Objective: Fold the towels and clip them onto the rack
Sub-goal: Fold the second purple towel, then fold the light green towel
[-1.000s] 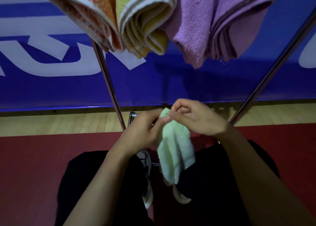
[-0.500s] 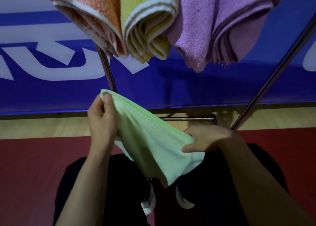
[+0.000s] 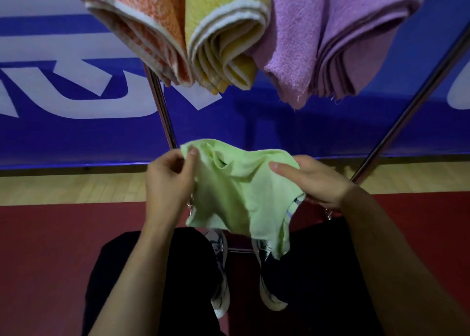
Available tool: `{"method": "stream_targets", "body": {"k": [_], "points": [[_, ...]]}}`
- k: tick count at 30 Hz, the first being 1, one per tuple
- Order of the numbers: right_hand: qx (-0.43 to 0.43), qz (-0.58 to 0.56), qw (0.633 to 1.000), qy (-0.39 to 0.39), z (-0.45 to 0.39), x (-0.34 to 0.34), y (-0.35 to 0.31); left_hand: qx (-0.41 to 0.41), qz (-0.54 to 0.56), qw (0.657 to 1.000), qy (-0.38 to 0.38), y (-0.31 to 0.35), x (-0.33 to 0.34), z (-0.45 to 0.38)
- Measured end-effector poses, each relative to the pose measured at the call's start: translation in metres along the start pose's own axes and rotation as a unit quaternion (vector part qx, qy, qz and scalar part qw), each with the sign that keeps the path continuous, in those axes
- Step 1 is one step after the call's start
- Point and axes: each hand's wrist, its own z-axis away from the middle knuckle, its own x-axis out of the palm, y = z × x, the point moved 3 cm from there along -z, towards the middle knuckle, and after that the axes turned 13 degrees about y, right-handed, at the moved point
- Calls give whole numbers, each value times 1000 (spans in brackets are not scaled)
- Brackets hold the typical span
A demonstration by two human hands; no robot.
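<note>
A light green towel (image 3: pixel 241 193) hangs loose and crumpled between my hands at mid-frame. My left hand (image 3: pixel 169 183) pinches its upper left corner between thumb and fingers. My right hand (image 3: pixel 312 180) grips its right edge, thumb lying across the cloth. Above, three folded towels hang from the rack: an orange one (image 3: pixel 142 23), a yellow one (image 3: pixel 223 30) and a purple one (image 3: pixel 338 38). The rack's top bar and any clips are out of view.
Two slanted metal rack legs (image 3: pixel 162 112) (image 3: pixel 412 104) run down either side of the towel, with a low crossbar (image 3: pixel 239 250) by my shoes. A blue banner (image 3: pixel 76 122) stands behind. The floor is wood, then red.
The green towel went from a narrow bundle to a stretched diagonal sheet and now sags open between both hands. My left hand came down from its raised position and my right rose level with it.
</note>
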Motion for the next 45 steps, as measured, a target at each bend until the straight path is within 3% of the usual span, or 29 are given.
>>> {"method": "stream_targets", "body": {"k": [3,9,19,28,45], "points": [[51,-121,990,47,-7,9,0,7,-7,997,-74,1,22,22],[48,-66,994,76,-15,27,2,70,-41,980,-179,7,54,54],[91,-81,987,101,-14,26,3,172,-120,955,-208,17,56,58],[91,-100,986,100,-9,28,-3,100,-108,966,-210,14,54,56],[86,-61,987,123,-12,29,-1,140,-87,968,-188,15,53,56]]}}
